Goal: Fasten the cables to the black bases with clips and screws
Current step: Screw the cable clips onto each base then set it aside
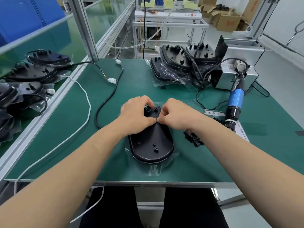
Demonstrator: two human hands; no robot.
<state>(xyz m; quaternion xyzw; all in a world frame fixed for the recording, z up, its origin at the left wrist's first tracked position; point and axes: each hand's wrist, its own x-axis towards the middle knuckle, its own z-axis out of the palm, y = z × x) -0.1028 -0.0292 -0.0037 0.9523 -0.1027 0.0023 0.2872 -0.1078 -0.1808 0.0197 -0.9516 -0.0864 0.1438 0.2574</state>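
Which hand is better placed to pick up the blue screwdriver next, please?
Probably the right hand: the blue screwdriver lies right of the black base, on that hand's side; the left hand would have to cross over.

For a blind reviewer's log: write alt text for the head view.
Bare hands meet at the far end of a black base on a green table; the left hand grips the base where the cable enters, the right hand pinches something too small to make out. To the right lie clips and a blue screwdriver.

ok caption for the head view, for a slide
Left hand grips the cable end at a black base; right hand pinches something hidden beside it
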